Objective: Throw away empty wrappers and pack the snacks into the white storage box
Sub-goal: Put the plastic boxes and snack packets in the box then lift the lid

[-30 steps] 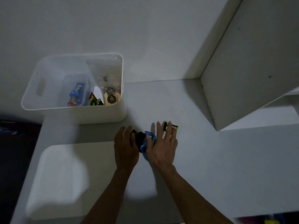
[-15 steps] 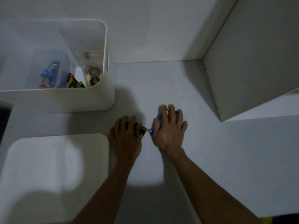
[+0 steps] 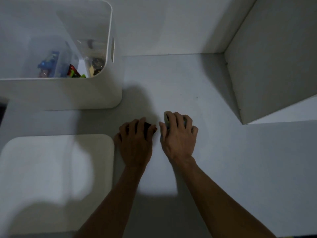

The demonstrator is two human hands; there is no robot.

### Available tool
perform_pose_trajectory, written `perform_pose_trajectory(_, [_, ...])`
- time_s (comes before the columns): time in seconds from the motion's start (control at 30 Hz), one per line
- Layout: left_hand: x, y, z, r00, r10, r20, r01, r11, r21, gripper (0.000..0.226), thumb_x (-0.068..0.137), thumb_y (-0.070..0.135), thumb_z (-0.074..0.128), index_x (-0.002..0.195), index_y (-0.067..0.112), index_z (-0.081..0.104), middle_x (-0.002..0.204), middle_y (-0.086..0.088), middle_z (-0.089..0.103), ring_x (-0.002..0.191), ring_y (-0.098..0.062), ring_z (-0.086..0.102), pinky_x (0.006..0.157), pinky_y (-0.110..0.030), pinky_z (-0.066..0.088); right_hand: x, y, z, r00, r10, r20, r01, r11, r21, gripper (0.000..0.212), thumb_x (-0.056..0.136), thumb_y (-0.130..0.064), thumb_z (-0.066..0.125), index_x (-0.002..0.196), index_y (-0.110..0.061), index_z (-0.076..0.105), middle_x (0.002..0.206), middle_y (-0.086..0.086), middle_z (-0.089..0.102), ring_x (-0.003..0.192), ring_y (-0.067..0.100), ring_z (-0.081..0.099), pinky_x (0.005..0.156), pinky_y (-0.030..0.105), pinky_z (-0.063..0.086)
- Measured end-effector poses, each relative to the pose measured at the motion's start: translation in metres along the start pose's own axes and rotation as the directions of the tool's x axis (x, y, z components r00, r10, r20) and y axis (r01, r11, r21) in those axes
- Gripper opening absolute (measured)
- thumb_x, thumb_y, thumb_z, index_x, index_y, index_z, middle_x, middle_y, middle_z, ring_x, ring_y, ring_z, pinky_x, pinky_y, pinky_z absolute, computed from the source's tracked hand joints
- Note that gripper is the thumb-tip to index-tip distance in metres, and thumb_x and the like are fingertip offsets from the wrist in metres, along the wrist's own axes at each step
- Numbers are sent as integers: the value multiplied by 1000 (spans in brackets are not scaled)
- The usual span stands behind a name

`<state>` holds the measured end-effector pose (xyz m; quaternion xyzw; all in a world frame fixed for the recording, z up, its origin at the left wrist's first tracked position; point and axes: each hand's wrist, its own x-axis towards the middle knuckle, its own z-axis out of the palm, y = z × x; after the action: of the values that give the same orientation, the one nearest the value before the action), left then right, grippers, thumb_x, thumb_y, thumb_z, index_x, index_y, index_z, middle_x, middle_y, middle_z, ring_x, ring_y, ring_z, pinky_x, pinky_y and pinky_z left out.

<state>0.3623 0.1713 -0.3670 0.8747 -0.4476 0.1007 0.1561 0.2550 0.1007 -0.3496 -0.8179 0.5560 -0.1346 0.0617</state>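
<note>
White surfaces fill a dim view from above: nearest, two bare forearms reach forward over a pale table [image 3: 223, 152], with a flat white lid [image 3: 56, 169] lying just left of them. Left hand [image 3: 135, 140] presses palm-down with fingers curled over a dark snack packet [image 3: 148, 125], only its edge showing, while the right hand [image 3: 179, 134], just beside it, cups its curled fingers over another small snack [image 3: 166, 120] that is mostly hidden. Farther back on the left stands the white storage box [image 3: 68, 93], open, with several colourful snack packets [image 3: 49, 66] at its bottom
</note>
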Motion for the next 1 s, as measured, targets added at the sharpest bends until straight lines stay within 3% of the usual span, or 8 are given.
perform_pose_trajectory(0.2, [11,6,7,989,53,-136,-65,995,-82,48,93,49,57,129,17,62,90,-2,72,84,-30,61,54,-33,47,10,2,14,983,-41,-178,46,999,22,44,100,-45,49,139,-24,54,102,3,65,87,24,52,48,32,44])
perform_pose_trajectory(0.37, [8,5,6,984,47,-171,-70,989,-131,47,92,49,59,130,21,62,83,2,71,78,-25,61,47,-27,40,10,0,10,983,-10,-183,30,994,105,42,100,-42,50,139,-26,54,97,4,64,83,24,55,44,31,45])
perform_pose_trajectory(0.5, [2,6,-6,998,-11,-57,-4,966,-258,48,92,50,54,131,23,60,85,0,71,80,-26,60,51,-28,41,-4,-3,-3,996,19,-84,-1,977,212,45,96,-36,57,139,-27,51,102,4,63,84,23,56,50,33,49])
perform_pose_trajectory(0.6, [-10,9,-27,991,-118,56,130,932,-338,47,92,50,55,130,24,60,91,-4,72,82,-32,62,58,-35,48,-23,-4,-20,994,106,35,-111,940,323,44,96,-37,57,139,-33,49,108,0,61,92,20,57,64,34,52])
perform_pose_trajectory(0.7, [-18,11,-55,932,-327,159,363,824,-436,45,87,45,64,127,24,63,95,-8,74,86,-35,65,69,-37,51,-42,-5,-40,952,255,170,-305,829,468,45,97,-37,56,140,-37,47,114,-1,60,106,20,58,84,32,46])
perform_pose_trajectory(0.77, [-16,15,-79,891,-411,193,452,760,-467,46,86,48,65,127,27,63,96,-9,73,89,-33,66,73,-38,52,-49,-11,-58,922,316,224,-388,744,544,43,99,-41,51,141,-35,49,117,1,61,111,22,58,87,29,39])
perform_pose_trajectory(0.9, [17,14,-139,877,-475,69,432,718,-545,42,86,45,66,124,30,65,101,-5,74,93,-29,66,75,-37,52,-34,-48,-107,945,286,158,-322,734,598,43,99,-39,52,141,-32,49,120,1,63,110,19,58,85,25,37])
perform_pose_trajectory(1.0, [60,2,-192,886,-458,-78,311,709,-633,40,87,41,67,123,25,66,99,-6,75,89,-27,68,72,-35,53,-1,-88,-147,962,252,104,-259,723,640,43,99,-38,53,141,-33,48,122,0,62,111,19,58,85,27,40])
